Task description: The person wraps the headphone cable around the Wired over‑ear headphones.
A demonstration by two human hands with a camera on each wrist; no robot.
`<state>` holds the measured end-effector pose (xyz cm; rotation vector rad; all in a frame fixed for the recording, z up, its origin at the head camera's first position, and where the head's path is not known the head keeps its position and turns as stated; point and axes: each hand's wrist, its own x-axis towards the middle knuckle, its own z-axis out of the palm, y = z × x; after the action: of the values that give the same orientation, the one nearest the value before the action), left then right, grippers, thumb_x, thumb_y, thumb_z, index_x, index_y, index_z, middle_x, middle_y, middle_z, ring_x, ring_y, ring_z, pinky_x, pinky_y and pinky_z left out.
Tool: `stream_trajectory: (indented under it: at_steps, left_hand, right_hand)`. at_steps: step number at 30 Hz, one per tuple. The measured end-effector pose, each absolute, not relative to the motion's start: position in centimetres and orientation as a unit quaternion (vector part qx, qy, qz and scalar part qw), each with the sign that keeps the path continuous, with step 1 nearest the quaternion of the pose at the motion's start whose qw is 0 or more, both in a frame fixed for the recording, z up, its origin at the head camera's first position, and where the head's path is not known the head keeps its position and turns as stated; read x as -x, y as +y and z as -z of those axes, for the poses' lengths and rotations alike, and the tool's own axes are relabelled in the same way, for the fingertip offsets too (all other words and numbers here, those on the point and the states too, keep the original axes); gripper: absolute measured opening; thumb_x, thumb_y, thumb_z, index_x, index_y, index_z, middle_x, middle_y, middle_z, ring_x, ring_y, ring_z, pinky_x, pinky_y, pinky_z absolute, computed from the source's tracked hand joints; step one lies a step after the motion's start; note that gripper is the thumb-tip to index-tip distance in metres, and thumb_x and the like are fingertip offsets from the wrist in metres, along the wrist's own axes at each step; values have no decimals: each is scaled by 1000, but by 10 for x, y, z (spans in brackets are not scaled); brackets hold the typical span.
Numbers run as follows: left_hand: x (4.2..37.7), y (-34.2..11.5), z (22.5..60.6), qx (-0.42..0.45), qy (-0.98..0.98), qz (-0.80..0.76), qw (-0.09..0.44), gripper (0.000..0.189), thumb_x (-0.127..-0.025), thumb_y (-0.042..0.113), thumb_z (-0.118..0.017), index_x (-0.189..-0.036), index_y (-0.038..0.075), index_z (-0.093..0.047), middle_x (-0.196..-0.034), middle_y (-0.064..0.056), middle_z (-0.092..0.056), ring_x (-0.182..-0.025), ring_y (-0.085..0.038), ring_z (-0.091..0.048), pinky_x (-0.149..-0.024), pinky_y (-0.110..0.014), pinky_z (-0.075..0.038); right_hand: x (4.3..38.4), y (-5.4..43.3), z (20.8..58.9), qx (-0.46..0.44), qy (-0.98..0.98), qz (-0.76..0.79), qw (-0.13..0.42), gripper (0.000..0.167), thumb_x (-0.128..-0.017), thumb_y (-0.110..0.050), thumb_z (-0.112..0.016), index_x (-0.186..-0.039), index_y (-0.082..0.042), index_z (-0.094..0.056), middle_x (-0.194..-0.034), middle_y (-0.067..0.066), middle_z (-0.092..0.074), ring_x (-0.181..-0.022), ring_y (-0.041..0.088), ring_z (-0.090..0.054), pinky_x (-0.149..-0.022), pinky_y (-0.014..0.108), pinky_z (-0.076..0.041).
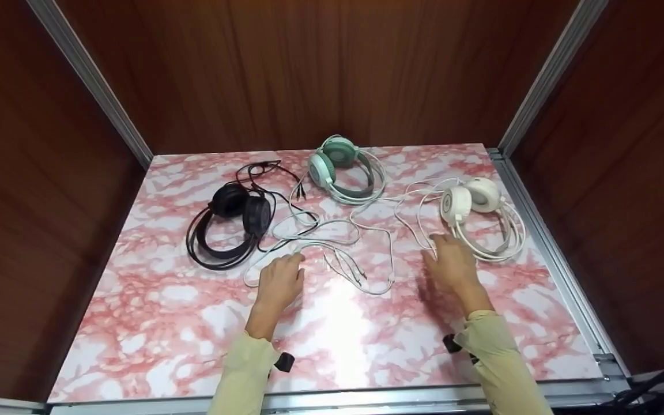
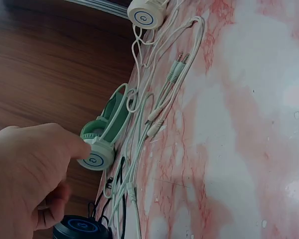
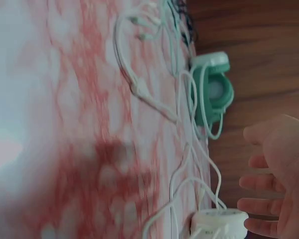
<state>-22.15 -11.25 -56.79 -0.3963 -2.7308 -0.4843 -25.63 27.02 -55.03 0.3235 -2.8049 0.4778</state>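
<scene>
My left hand (image 1: 281, 281) hovers over the near side of the tangled pale cables (image 1: 332, 239), its fingers loosely bent and nothing seen in them. In the left wrist view the same hand (image 2: 37, 172) appears apart from the cables. My right hand (image 1: 454, 266) is just in front of the white headphones (image 1: 456, 205), beside their cord. The right wrist view shows that hand (image 3: 284, 174) with spread fingers and nothing in them. Black headphones (image 1: 257, 215) lie to the left, and mint green headphones (image 1: 323, 169) lie at the back middle.
All three headphones lie on a red-and-white marbled tabletop (image 1: 176, 340). Brown wood-grain panels (image 1: 309, 69) wall off the back and both sides. Metal rails (image 1: 551, 248) run along the table's edges. Pale cable plugs (image 2: 178, 67) lie loose near the middle.
</scene>
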Motion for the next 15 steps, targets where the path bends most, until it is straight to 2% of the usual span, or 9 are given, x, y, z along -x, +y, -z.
stream_trajectory:
  at_steps: [5,11,15]
  left_hand:
    - [218,-111,576,164,-953,196,164,26,-78,0,-63,-101,12,-64,-76,-12,-69,-61,-35,-63,-51,-47,-48]
    - [218,-103,584,195,-940,223,167,34,-73,1,-63,-105,12,-62,-67,-10,-64,-52,-29,-58,-47,-42,-45]
    - [219,-93,584,195,-936,236,171,34,-72,3,-63,-105,13,-63,-62,-7,-60,-49,-25,-53,-46,-41,-44]
  right_hand:
    - [262,292,551,-86,-973,-161,139,42,-88,-24,-67,-118,5,-60,-106,28,-63,-91,50,-59,-74,60,-44]
    - [272,314,549,-59,-979,-154,121,40,-90,-23,-64,-118,4,-60,-100,29,-61,-87,50,-58,-71,61,-44]
    - [280,326,547,-43,-982,-150,110,43,-90,-24,-63,-120,6,-57,-104,31,-59,-92,52,-56,-73,63,-42]
